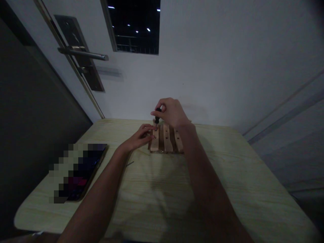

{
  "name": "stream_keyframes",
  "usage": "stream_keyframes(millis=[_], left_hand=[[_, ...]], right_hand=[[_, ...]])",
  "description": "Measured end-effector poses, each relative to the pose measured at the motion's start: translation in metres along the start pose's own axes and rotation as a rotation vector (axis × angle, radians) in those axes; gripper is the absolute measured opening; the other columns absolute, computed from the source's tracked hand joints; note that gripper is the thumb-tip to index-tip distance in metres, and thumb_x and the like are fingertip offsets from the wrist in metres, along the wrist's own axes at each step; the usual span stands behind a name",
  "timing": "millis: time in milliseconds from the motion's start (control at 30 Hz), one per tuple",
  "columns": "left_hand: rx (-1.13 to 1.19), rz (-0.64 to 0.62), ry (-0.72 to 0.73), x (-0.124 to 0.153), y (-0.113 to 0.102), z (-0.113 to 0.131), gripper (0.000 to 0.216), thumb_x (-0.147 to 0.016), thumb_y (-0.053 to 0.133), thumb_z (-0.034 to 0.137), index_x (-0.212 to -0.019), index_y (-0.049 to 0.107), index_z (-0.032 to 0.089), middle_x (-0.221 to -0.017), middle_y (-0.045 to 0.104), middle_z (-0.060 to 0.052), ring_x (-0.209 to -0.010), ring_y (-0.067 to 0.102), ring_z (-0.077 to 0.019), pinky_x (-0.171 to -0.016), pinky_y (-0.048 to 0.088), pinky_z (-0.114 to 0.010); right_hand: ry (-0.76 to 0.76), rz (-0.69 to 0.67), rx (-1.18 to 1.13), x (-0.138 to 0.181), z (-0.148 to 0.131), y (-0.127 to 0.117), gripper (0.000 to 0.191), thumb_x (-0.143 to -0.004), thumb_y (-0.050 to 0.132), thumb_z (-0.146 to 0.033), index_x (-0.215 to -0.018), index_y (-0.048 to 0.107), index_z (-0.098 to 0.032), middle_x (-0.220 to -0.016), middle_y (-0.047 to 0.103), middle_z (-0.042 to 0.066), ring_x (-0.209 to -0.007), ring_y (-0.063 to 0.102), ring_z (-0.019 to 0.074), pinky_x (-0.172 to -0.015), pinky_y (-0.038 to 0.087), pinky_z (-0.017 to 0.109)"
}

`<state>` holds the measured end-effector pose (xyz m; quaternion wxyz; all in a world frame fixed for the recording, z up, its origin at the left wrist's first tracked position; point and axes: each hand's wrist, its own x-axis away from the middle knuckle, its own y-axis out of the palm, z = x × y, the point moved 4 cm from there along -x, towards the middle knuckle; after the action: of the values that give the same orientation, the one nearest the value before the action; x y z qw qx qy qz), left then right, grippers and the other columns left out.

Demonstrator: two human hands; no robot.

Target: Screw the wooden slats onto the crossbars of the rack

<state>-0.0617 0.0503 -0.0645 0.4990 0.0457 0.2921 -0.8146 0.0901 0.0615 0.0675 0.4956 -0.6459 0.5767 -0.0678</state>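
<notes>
A small wooden slatted piece (167, 140) with holes in its slats lies on the far part of a pale wooden table (227, 182). My right hand (170, 113) is closed round the black handle of a screwdriver (157, 120), held upright over the leftmost slat. My left hand (141, 135) rests at the left edge of the wood, its fingertips pinched at the screwdriver's tip. What the fingertips pinch is too small to see.
A dark tablet or phone (83, 175) lies on the table's left side. A small dark item (130, 164) lies near my left forearm. A door with a metal lever handle (82, 54) stands at the left. A white wall rises behind the table.
</notes>
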Motion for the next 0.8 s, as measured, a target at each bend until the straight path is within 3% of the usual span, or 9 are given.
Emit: stream_keyframes(millis=[267, 433, 633, 800], left_hand=[[0.036, 0.011, -0.022, 0.000, 0.001, 0.003, 0.029, -0.086, 0.055, 0.035, -0.114, 0.055, 0.029, -0.116, 0.041, -0.004, -0.107, 0.044, -0.0164, -0.093, 0.043, -0.032], [0.005, 0.009, -0.013, 0.000, 0.001, 0.004, 0.029, -0.086, 0.055, 0.035, -0.114, 0.056, 0.028, -0.115, 0.042, -0.005, -0.107, 0.045, -0.0172, -0.093, 0.042, -0.033], [-0.023, -0.001, -0.001, 0.000, 0.001, 0.004, 0.032, -0.086, 0.054, 0.037, -0.117, 0.054, 0.029, -0.116, 0.043, -0.005, -0.110, 0.043, -0.0189, -0.098, 0.041, -0.037], [-0.018, 0.011, 0.025, 0.000, 0.001, 0.003, 0.029, -0.086, 0.054, 0.036, -0.115, 0.054, 0.029, -0.118, 0.042, -0.005, -0.117, 0.041, -0.0198, -0.104, 0.036, -0.040]], right_hand=[[0.032, 0.011, 0.074, -0.001, 0.002, 0.003, 0.029, -0.072, 0.069, -0.040, -0.064, 0.057, -0.015, -0.069, 0.056, 0.002, -0.063, 0.045, 0.0105, -0.060, 0.033, 0.026], [0.020, 0.028, 0.135, 0.001, 0.000, 0.006, 0.012, -0.078, 0.061, -0.031, -0.077, 0.060, -0.019, -0.071, 0.058, 0.001, -0.063, 0.046, 0.0121, -0.063, 0.034, 0.027], [-0.038, -0.063, 0.041, 0.001, -0.006, 0.011, 0.013, -0.078, 0.064, -0.033, -0.078, 0.064, -0.020, -0.075, 0.061, 0.000, -0.066, 0.049, 0.0114, -0.065, 0.036, 0.025], [-0.049, -0.151, -0.019, 0.001, -0.009, 0.005, 0.012, -0.083, 0.057, -0.020, -0.086, 0.068, -0.017, -0.078, 0.064, 0.002, -0.064, 0.051, 0.0100, -0.066, 0.038, 0.024]])
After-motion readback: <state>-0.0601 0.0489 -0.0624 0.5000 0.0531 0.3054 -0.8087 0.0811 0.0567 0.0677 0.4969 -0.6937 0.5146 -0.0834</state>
